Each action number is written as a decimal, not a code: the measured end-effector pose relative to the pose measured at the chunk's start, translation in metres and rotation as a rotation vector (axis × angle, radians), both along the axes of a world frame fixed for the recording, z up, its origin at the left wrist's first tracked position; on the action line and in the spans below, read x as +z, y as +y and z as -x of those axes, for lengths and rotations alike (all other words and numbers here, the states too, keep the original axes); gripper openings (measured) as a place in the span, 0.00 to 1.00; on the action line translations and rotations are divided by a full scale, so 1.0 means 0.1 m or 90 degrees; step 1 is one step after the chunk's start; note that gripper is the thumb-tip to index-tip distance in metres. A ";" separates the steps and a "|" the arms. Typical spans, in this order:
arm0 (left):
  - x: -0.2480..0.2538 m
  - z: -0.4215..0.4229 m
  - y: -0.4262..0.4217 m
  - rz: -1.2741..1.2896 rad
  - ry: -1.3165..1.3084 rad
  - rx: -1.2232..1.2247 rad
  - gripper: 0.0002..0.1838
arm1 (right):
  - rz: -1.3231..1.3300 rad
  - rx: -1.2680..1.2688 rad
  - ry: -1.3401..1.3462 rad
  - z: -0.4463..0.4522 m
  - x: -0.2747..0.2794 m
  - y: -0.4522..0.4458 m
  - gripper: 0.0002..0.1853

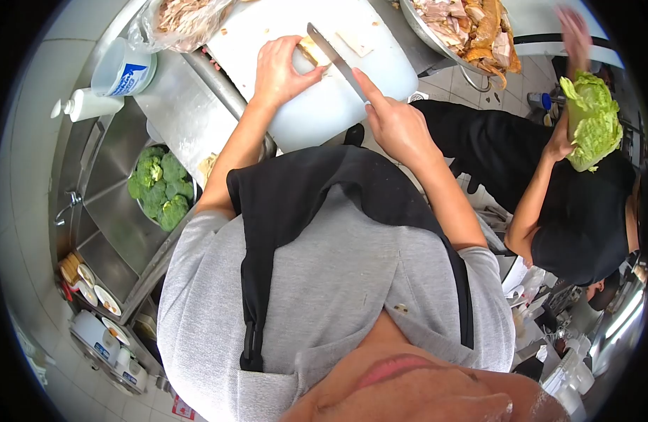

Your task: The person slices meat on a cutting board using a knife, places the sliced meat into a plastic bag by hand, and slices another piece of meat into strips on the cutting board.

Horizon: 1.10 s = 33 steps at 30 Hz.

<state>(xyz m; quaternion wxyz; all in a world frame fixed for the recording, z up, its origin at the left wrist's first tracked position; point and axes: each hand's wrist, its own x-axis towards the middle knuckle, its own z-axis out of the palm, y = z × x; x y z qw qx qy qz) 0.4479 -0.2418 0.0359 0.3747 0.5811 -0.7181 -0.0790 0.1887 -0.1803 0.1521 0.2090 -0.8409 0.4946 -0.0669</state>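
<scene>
On the white cutting board, my left hand curls its fingers and thumb around a small pale piece of food with a brownish edge. What the piece is, I cannot make out. My right hand grips a knife, index finger stretched along the blade. The blade lies slantwise just right of the piece; whether it touches is unclear. Beyond the blade lies a flat pale slice.
A metal bowl of chopped cooked meat stands right, a plastic bag of shredded food upper left. Further left are a plastic tub, a white pump bottle and broccoli by the sink. A co-worker at right holds a leafy lettuce-like head.
</scene>
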 end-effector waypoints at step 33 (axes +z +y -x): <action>-0.01 0.01 0.03 0.002 -0.011 0.002 0.37 | -0.112 -0.035 -0.022 0.07 -0.30 -0.17 0.39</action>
